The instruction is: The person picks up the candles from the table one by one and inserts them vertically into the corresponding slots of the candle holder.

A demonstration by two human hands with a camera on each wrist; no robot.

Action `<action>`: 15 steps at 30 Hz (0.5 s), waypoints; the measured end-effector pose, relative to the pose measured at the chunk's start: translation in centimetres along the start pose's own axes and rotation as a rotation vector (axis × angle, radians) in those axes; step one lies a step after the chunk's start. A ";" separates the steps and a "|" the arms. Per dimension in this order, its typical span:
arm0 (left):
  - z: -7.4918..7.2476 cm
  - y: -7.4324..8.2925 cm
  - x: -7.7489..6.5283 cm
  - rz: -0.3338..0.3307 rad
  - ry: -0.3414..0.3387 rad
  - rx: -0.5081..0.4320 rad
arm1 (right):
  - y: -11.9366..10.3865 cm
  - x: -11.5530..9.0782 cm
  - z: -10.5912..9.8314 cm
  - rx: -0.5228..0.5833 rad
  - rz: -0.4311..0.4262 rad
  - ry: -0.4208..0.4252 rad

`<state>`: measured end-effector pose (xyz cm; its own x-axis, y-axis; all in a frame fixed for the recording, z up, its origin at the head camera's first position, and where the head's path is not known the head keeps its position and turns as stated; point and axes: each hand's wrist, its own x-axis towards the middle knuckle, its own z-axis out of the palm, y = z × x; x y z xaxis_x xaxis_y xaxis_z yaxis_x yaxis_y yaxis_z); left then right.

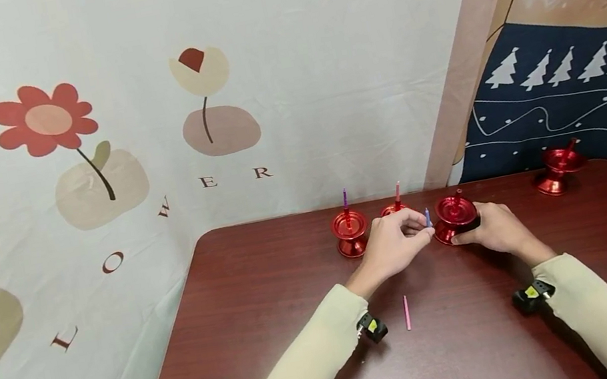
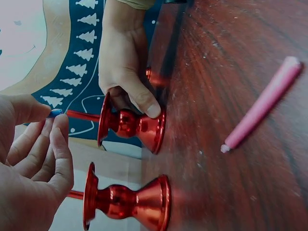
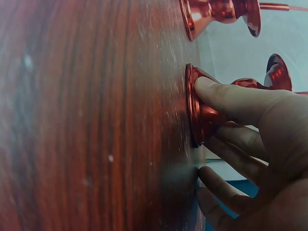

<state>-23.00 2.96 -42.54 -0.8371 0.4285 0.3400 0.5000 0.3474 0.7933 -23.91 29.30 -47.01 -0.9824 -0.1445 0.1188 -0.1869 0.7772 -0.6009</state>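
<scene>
My left hand (image 1: 395, 244) pinches a small blue candle (image 1: 427, 217) between thumb and fingertips. In the left wrist view that blue candle (image 2: 57, 113) is right at the tip of the thin red tube on a shiny red candle holder (image 2: 126, 123). My right hand (image 1: 502, 227) grips this holder's flared base (image 3: 204, 115), with the thumb on the near side. The holder (image 1: 456, 211) stands upright on the table. Behind my left hand, a second red holder (image 1: 393, 208) bearing a pink candle (image 1: 398, 190) is partly hidden.
A third red holder (image 1: 349, 227) carries a purple candle (image 1: 345, 199) to the left. Another red holder (image 1: 553, 180) stands at the far right corner. One loose pink candle (image 1: 407, 313) lies on the brown table (image 1: 263, 305), nearer me. A printed cloth (image 1: 320, 78) hangs behind.
</scene>
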 end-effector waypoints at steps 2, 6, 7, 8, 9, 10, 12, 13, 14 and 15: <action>0.3 0.3 0.5 0.006 0.021 0.004 | 1.2 0.4 0.7 0.006 -0.038 0.033; 0.8 0.6 1.4 -0.004 0.059 -0.020 | 3.7 1.3 2.0 0.000 -0.092 0.097; 0.9 0.7 1.7 -0.008 0.065 -0.025 | 3.7 1.3 2.1 -0.001 -0.103 0.100; 1.0 0.8 2.0 -0.011 0.069 -0.023 | 3.6 1.3 2.2 -0.003 -0.107 0.101; 1.1 0.9 2.3 -0.014 0.072 -0.024 | 3.0 1.1 1.9 0.002 -0.104 0.089; 1.2 1.0 2.5 -0.013 0.075 -0.017 | 2.5 0.9 1.8 0.000 -0.101 0.086; 1.4 1.2 3.1 -0.011 0.085 -0.002 | 1.0 0.4 1.3 0.020 -0.089 0.053; 1.4 1.2 3.4 -0.009 0.090 0.007 | 0.0 0.1 0.9 0.014 -0.083 0.037; 1.5 1.3 3.6 -0.005 0.097 0.018 | -0.5 -0.1 0.8 0.007 -0.074 0.030; 1.6 1.4 3.9 -0.001 0.104 0.028 | -0.9 -0.2 0.7 -0.001 -0.067 0.022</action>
<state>-25.20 6.44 -40.92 -0.8554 0.3400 0.3907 0.5038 0.3714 0.7799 -23.57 28.22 -47.05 -0.9673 -0.1825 0.1764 -0.2523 0.7670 -0.5900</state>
